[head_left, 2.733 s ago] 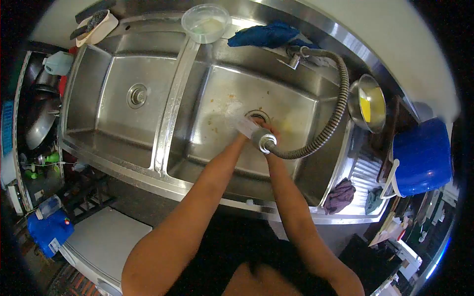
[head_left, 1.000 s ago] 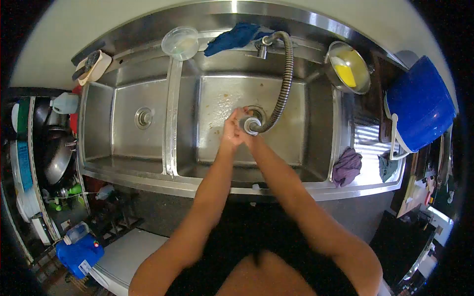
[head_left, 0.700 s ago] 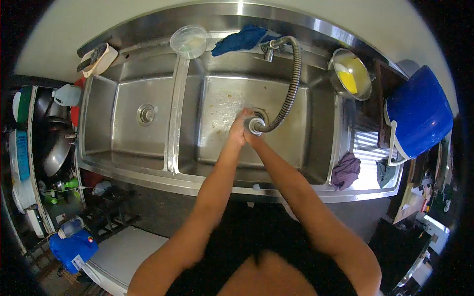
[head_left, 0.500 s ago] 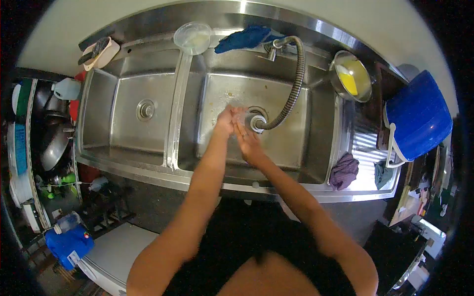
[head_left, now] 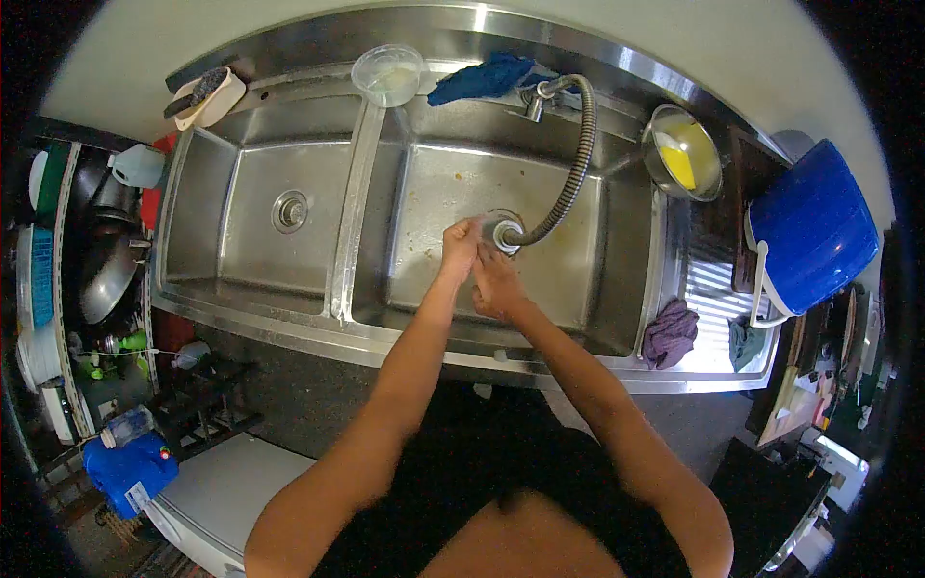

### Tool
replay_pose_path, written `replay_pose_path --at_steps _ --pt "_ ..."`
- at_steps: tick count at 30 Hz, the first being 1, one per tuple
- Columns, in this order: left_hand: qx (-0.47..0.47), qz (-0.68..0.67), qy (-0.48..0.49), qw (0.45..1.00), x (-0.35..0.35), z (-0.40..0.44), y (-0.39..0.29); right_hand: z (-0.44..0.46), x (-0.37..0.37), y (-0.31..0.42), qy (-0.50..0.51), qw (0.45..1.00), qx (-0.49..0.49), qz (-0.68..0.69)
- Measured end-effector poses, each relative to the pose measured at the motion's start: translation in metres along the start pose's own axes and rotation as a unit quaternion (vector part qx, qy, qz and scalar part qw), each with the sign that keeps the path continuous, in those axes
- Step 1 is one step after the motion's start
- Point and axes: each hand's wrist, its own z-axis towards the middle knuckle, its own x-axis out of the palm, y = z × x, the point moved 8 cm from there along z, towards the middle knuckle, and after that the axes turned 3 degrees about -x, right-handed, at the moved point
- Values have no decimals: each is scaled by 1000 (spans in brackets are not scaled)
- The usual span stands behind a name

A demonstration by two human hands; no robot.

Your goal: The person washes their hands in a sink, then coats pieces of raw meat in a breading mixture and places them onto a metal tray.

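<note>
Left hand: inside the big basin, seemingly curled and touching the other hand; nothing shows in its grip, and how far its fingers open I cannot tell
Right hand: lower and a little to the right, fingers pointing up beside the left; nothing shows in its hold, and with the fingertips partly hidden I cannot tell how far open it is
Tap head: over the big basin, at the end of the bent hose, just beside both hands (touching or not, I cannot tell)
Hands at the tap: rubbing or rinsing looks like the step in hand; whether water runs is unclear
Fingers by the nozzle: moving them from here seems to call for small strokes below the tap head, without knocking it
Basin floor: bare room lies to the right of the hands and toward the back wall
Divider: a raised edge left of the hands, with the small basin beyond it
Front edge: both forearms cross above this rim, so sideways swings keep to the space over it
Purple cloth: on the right ledge, well apart from the hands
</note>
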Motion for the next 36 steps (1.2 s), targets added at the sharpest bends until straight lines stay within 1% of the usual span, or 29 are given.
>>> replay_pose_path --at_steps 1,3,4,5,6,7,9,10,12,13,14,15,17,19,20,21,22,24,27,28,29,30,31,33,34,36 --pt "-31 30 -42 998 -3 -3 -6 -5 -12 7 -49 998 -28 11" --pt "-93 87 -124 984 -8 -5 -21 -13 -12 2 -116 989 -41 88" --pt "-104 12 -88 991 -9 8 -8 -15 -12 -2 -150 979 -47 126" --pt "-115 -61 -51 990 -17 28 18 -12 -17 -10 -190 938 24 288" --pt "-125 -134 -13 983 -19 43 37 -6 -18 -8 -224 865 94 439" --pt "-81 -216 -6 973 -11 51 42 -2 -11 -9 -251 762 161 575" --pt "8 -374 5 927 10 55 46 12 -6 -12 -276 729 200 594" --pt "13 -330 31 943 17 50 38 20 -2 -20 -289 711 218 603" --pt "21 -238 79 968 30 33 24 28 11 -40 -244 704 256 615" --pt "0 -230 73 970 28 26 21 33 22 -48 -222 697 274 624" --pt "-22 -225 68 972 30 18 20 36 15 -57 -305 770 187 528" --pt "-43 -223 65 972 34 10 19 35 15 -63 -379 822 95 413" --pt "-82 -216 53 972 35 0 16 36 23 -63 -426 864 -10 270" --pt "-124 -192 25 973 20 -1 30 41 39 -68 -395 888 -23 237" --pt "-149 -177 8 973 12 7 52 39 44 -75 -378 900 -28 216" --pt "-171 -161 -9 972 9 7 58 40 45 -81 -363 911 -35 195" --pt "-159 -189 -8 969 6 7 59 40 48 -85 -346 921 -40 173" --pt "-132 -250 -3 959 13 -14 40 42 39 -100 -326 932 -2 156" --pt "-120 -120 64 983 28 -45 21 61 9 -125 -320 921 127 184" --pt "-151 -163 91 971 27 -48 22 65 -2 -128 -316 913 172 194" --pt "-173 -205 56 962 13 -39 36 66 -12 -133 -310 903 217 202" --pt "-195 -247 23 949 -1 -21 60 68 -38 -117 -363 911 112 164" --pt "-215 -286 -9 934 -8 -6 77 73 -46 -112 -315 925 107 185" --pt "-208 -300 6 931 3 22 79 84 -52 -102 -216 945 95 227" --pt "-204 -307 11 930 9 32 79 85 -52 -103 -200 945 98 239" --pt "-106 -185 79 974 24 48 61 90 -50 -110 -167 945 101 263"
